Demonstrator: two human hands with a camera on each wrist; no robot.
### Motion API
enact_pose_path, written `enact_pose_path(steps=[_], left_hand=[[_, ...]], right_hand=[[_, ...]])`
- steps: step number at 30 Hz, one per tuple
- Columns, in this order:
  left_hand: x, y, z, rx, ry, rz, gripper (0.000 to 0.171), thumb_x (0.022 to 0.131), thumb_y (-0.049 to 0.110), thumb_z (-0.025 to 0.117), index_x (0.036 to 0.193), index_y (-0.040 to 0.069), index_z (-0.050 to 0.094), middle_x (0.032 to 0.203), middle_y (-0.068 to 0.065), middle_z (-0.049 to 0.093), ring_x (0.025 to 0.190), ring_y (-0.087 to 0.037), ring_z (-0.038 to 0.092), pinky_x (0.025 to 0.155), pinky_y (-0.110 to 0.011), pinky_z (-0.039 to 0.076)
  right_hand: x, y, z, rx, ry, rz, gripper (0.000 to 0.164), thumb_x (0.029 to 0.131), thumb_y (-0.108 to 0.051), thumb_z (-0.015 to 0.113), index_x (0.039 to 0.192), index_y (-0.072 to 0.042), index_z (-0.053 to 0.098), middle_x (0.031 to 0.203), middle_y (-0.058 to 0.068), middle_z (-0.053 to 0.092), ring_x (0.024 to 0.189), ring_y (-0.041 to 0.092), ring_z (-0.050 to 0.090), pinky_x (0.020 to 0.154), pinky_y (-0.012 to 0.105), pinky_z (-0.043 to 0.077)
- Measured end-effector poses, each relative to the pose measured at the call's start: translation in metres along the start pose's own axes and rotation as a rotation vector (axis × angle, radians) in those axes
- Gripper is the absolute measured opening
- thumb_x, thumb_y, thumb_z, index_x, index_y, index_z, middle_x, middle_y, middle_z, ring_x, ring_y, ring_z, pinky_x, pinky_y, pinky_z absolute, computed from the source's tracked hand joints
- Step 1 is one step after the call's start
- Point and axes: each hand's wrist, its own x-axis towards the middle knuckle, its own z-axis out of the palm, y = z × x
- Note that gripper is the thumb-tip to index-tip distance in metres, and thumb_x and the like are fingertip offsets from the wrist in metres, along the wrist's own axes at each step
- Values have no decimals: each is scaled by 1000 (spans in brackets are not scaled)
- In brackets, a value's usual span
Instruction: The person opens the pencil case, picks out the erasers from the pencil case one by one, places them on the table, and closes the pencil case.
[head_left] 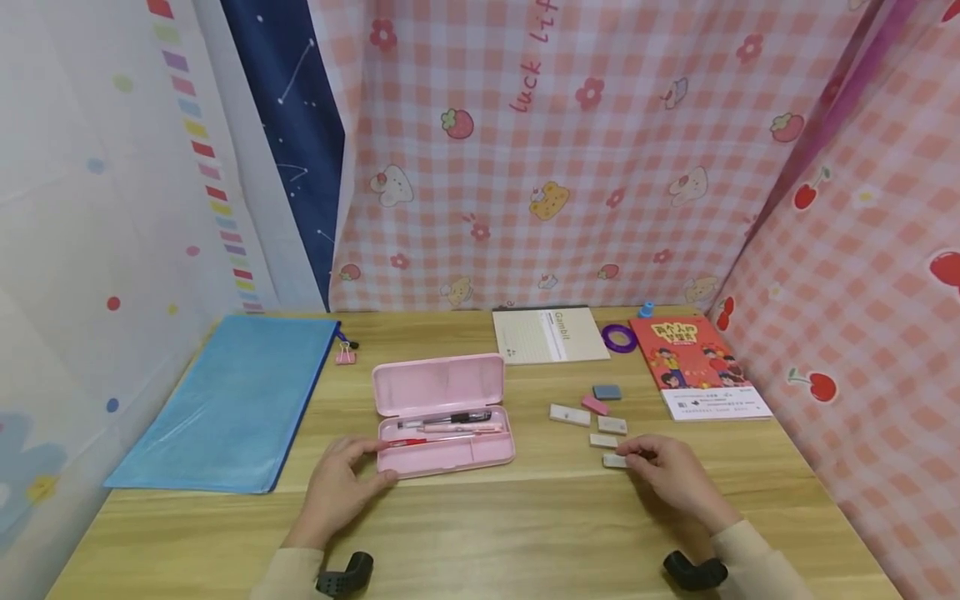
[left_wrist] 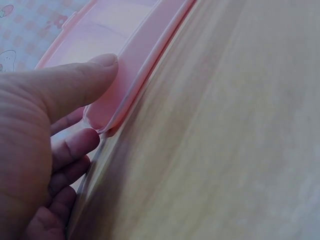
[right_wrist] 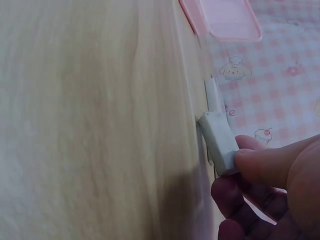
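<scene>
A pink pencil case (head_left: 446, 462) lies open on the table, its lid tipped back. Inside are a black pen (head_left: 470, 417), a pink pen (head_left: 480, 428) and a red pen (head_left: 420, 442). At the case's left end my left hand (head_left: 343, 483) holds the corner, thumb at the front rim and fingers around the side. My right hand (head_left: 672, 471) pinches one end of a white eraser (right_wrist: 218, 142) between thumb and fingers, low over the tabletop. Just beyond it lie more white erasers (head_left: 570, 414), a pink eraser (head_left: 596, 405) and a blue-grey eraser (head_left: 607, 392).
A blue folder (head_left: 232, 400) lies at the left, with a pink binder clip (head_left: 345, 357) beside it. Toward the back are a notebook (head_left: 551, 335), a purple ring (head_left: 618, 338), a small blue object (head_left: 647, 309) and a red booklet (head_left: 693, 362). Patterned curtains (head_left: 555, 150) border the table.
</scene>
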Motion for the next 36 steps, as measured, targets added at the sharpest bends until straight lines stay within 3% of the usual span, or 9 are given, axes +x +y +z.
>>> enact_pose_path(steps=[14, 19, 22, 28, 36], left_hand=[[1, 0, 0, -3, -13, -11, 51, 72, 44, 82, 113, 16, 70, 120, -5, 61, 120, -26, 48, 103, -50, 38], [0, 0, 1, -4, -15, -23, 51, 72, 44, 82, 113, 17, 70, 121, -5, 61, 119, -25, 48, 103, -50, 38], [0, -1, 1, -2, -10, -21, 51, 72, 45, 82, 113, 17, 70, 121, -5, 61, 119, -25, 49, 103, -50, 39], [-1, -1, -1, 2, 2, -4, 51, 73, 46, 81, 113, 16, 70, 121, -8, 61, 118, -28, 49, 101, -52, 39], [0, 0, 0, 2, -18, -21, 50, 74, 42, 82, 115, 18, 69, 122, -5, 61, 119, -25, 49, 102, -50, 39]], right_hand=[[6, 9, 5, -29, -15, 21, 18, 83, -6, 74, 100, -14, 73, 96, -1, 67, 82, 12, 56, 70, 25, 50], [6, 10, 3, -45, -5, 10, 18, 84, -8, 74, 100, -15, 73, 95, -2, 67, 83, 12, 58, 71, 25, 51], [7, 5, -1, -28, 23, 2, 16, 85, -12, 74, 101, -14, 72, 93, -1, 67, 79, 13, 59, 63, 25, 52], [24, -24, -1, 11, 39, -66, 22, 89, -19, 71, 108, -9, 70, 90, 0, 66, 75, 16, 58, 57, 25, 49], [73, -80, 21, 41, -30, -181, 38, 89, -28, 70, 123, -13, 65, 116, 6, 66, 105, 22, 58, 86, 41, 50]])
